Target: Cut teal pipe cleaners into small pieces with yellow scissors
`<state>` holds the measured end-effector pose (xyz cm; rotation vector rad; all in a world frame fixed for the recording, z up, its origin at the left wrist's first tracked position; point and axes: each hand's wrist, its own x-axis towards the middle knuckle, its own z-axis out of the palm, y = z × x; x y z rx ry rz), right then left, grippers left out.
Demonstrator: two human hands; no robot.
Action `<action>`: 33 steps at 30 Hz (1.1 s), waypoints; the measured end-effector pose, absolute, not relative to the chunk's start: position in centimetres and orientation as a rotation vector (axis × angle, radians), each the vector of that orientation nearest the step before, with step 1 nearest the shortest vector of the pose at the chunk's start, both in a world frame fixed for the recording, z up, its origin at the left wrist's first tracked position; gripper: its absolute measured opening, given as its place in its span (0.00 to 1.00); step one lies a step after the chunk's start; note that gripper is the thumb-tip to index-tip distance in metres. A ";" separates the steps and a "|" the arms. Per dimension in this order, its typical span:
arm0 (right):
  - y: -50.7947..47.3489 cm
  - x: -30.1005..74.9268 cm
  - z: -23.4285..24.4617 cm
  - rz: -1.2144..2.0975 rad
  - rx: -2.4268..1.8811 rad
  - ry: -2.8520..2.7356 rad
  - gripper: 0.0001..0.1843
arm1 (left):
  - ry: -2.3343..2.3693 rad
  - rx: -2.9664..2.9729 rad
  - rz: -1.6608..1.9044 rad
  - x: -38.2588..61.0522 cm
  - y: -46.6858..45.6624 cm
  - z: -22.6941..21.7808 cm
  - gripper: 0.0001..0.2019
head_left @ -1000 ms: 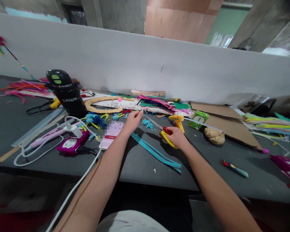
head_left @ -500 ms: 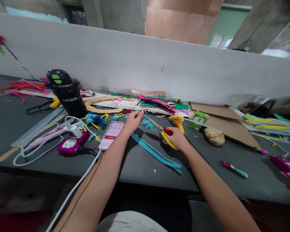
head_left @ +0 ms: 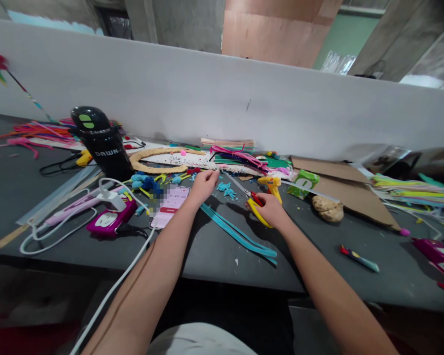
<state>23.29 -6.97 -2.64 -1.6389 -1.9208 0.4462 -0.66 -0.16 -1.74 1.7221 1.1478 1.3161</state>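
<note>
Scissors (head_left: 254, 202): in your right hand (head_left: 272, 213), on the dark table (head_left: 214, 256) at about 1 o'clock from your lap. Fingers are closed round the yellow loops. The red pivot shows just past the knuckles, and the blades point to 10 o'clock with their tips low over the surface.

- Handling, as a judgement: light, rigid, plastic grips and thin metal blades. The loops give you the only safe hold. The blades are likely slick and sharp, so keep your fingertips off them.
- Blades look a little parted, but they are too small in view to be sure.

Left hand (head_left: 203, 185): at 11 o'clock from the right hand, well apart from the scissors. Fingers are drawn together, with thumb and forefinger reaching toward 1 o'clock. You cannot tell whether they pinch anything, because the tips blur into the clutter there.

Around the hands:
- Teal fuzzy strips (head_left: 240, 235) lie flat between your forearms, running from 11 to 5 o'clock. They look soft and bendy, probably wire-cored, and light enough to skid if pushed. Hold them near the end being worked.
- Teal scraps (head_left: 225, 190) lie between the two hands, loose and tiny.
- Yellow glue gun (head_left: 272, 186) sits just beside the right hand at 12 o'clock.
- Phone (head_left: 171, 202) lies at 8 o'clock of the left hand, screen lit.
- Black bottle (head_left: 102, 143) stands upright, far off at 10 o'clock.
- White cable (head_left: 114, 286) trails under your left forearm.
</note>
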 end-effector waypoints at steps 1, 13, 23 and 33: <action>-7.0 23.3 -2.6 0.452 -1.640 -1.919 0.19 | 1.146 1.724 1.314 -0.7 -0.2 -1.8 0.21; -7.0 23.4 -2.8 0.432 -1.641 -1.965 0.19 | 1.124 1.703 1.313 -0.7 -0.2 -1.8 0.21; -6.8 23.5 -3.0 0.416 -1.617 -1.995 0.19 | 1.142 1.726 1.310 -0.7 -0.2 -1.8 0.21; -7.1 23.1 -2.4 0.427 -1.639 -1.942 0.21 | 1.126 1.704 1.315 -0.7 0.0 -1.9 0.20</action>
